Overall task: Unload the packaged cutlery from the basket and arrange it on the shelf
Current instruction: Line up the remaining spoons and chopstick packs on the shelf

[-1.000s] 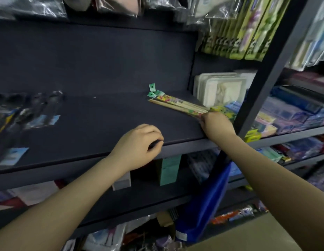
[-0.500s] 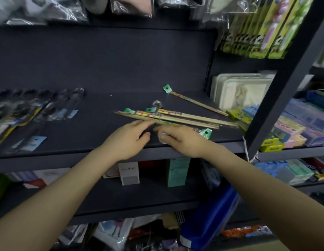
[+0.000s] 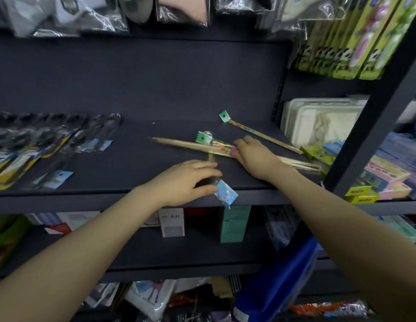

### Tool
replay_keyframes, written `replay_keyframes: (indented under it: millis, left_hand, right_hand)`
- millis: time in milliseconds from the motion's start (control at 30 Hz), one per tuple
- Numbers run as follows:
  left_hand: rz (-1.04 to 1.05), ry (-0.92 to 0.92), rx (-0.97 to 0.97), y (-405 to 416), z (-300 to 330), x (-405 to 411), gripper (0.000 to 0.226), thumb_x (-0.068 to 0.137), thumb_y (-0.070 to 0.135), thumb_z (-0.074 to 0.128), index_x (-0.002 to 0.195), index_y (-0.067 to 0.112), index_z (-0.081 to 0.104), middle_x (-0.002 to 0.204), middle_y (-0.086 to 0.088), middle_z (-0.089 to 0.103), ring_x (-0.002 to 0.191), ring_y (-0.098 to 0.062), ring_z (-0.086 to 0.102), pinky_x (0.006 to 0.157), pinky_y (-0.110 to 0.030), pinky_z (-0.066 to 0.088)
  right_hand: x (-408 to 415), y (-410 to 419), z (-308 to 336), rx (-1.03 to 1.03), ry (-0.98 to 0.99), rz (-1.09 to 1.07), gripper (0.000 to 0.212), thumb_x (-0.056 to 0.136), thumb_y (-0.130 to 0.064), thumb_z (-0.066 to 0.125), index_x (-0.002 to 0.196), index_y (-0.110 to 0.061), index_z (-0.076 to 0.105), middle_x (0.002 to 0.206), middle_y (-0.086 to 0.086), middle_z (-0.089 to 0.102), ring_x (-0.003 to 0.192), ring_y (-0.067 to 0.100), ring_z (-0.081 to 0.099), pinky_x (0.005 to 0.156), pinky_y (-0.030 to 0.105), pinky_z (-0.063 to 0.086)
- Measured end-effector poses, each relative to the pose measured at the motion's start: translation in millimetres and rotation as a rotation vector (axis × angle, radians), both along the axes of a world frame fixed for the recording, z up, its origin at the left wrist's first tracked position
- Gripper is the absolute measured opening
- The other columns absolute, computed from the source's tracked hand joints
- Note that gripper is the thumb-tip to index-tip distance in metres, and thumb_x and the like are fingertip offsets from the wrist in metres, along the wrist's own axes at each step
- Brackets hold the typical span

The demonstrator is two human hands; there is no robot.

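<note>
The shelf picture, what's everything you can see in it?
Shelf: one, dark grey, middle.
Chopstick packs: a few, tan with green tags, under right hand.
Lone chopstick pack: one, tan with green tag, behind.
Blue-tagged pack: one, clear, front edge.
Spoon packs: a row, clear with blue or yellow cards, left.
White trays: a stack, right.
Blue basket: one, below.
Left hand: holds the blue-tagged pack.
Right hand: rests on chopstick packs.
</note>
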State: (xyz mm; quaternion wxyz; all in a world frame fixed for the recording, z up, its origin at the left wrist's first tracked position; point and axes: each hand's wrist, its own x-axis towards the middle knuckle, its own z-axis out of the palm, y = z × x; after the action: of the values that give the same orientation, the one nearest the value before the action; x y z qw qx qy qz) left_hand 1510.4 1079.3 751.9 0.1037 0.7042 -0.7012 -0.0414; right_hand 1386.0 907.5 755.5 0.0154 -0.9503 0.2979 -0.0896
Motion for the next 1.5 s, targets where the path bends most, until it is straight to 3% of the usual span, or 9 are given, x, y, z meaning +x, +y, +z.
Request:
replay_keyframes:
  millis: [167,300,533,800,900,1000,1233,1400,1500]
  left_hand:
    - [0.047,0.018,-0.096,11.6,-2.7,6.1,0.046,0.087,0.054,0.042,0.124,0.027,0.052,0.136,0.011,0.045,0.117,-0.011,0.051,0.091,-0.037,0.047]
    - [0.076,-0.023,-0.148,35.3,-10.8,15.3,0.059,0.078,0.063,0.037,0.123,0.028,0.055,0.136,0.011,0.049,0.112,-0.011,0.056,0.086,-0.033,0.050]
    - [0.142,-0.235,-0.315,85.3,-22.2,32.2,0.048,0.089,0.049,0.032,0.105,0.020,0.067,0.114,0.003,0.068,0.083,-0.015,0.071,0.051,-0.027,0.054]
    - [0.286,-0.081,-0.317,91.5,-13.6,49.3,0.063,0.084,0.049,0.022,0.116,0.014,0.064,0.124,-0.003,0.063,0.108,-0.021,0.064,0.086,-0.038,0.055]
    - [0.264,-0.057,-0.346,86.8,-8.4,54.4,0.063,0.083,0.047,0.024,0.114,0.011,0.065,0.122,-0.007,0.064,0.107,-0.024,0.064,0.089,-0.038,0.052]
    - [0.262,-0.009,-0.399,87.4,-1.9,62.2,0.060,0.085,0.047,0.026,0.111,0.010,0.066,0.116,-0.007,0.067,0.101,-0.026,0.066,0.085,-0.040,0.054]
    - [0.246,0.008,-0.463,107.0,-1.3,83.2,0.045,0.090,0.036,0.034,0.101,0.007,0.067,0.098,-0.008,0.071,0.083,-0.024,0.069,0.071,-0.034,0.056]
    - [0.262,0.014,-0.422,116.8,-12.9,86.6,0.048,0.089,0.038,0.034,0.104,0.007,0.067,0.109,-0.006,0.069,0.092,-0.022,0.069,0.076,-0.036,0.058]
    - [0.228,0.079,-0.405,115.9,-16.6,87.8,0.048,0.086,0.042,0.037,0.107,0.012,0.068,0.119,-0.005,0.065,0.103,-0.017,0.065,0.089,-0.031,0.053]
  right_hand:
    - [-5.5,-4.1,-0.6,-0.024,-0.130,-0.213,0.026,0.092,0.002,0.035,0.117,0.004,0.043,0.119,0.027,0.054,0.108,0.042,0.056,0.084,0.043,0.046]
    - [6.3,-7.0,-1.2,0.015,-0.135,-0.278,0.033,0.090,0.003,0.037,0.123,0.007,0.041,0.128,0.029,0.046,0.116,0.044,0.050,0.095,0.047,0.044]
    - [39.4,-4.3,3.8,0.067,-0.206,-0.268,0.034,0.093,0.002,0.035,0.126,0.006,0.040,0.131,0.028,0.043,0.116,0.044,0.049,0.095,0.046,0.042]
    - [53.3,-0.8,4.9,-0.005,-0.023,-0.282,0.034,0.094,-0.010,0.036,0.125,-0.008,0.049,0.133,0.022,0.047,0.125,0.040,0.042,0.103,0.046,0.033]
    - [50.3,3.7,4.3,-0.034,-0.059,-0.138,0.041,0.097,-0.031,0.037,0.136,-0.017,0.042,0.145,0.015,0.036,0.134,0.035,0.033,0.111,0.046,0.023]
    - [50.7,11.4,3.7,-0.084,0.079,0.053,0.054,0.094,-0.047,0.040,0.140,-0.020,0.035,0.143,0.011,0.040,0.127,0.034,0.042,0.103,0.043,0.034]
    - [67.2,7.1,10.1,-0.088,0.006,-0.166,0.029,0.090,0.002,0.036,0.119,-0.001,0.040,0.127,0.024,0.047,0.115,0.041,0.050,0.088,0.045,0.043]
    - [76.9,1.7,7.0,-0.104,0.024,-0.339,0.039,0.095,-0.011,0.037,0.133,-0.001,0.040,0.138,0.023,0.039,0.126,0.042,0.037,0.104,0.048,0.033]
    - [94.1,29.9,9.7,-0.139,-0.159,-0.147,0.033,0.094,-0.022,0.041,0.119,-0.005,0.055,0.122,0.022,0.054,0.115,0.039,0.048,0.096,0.043,0.040]
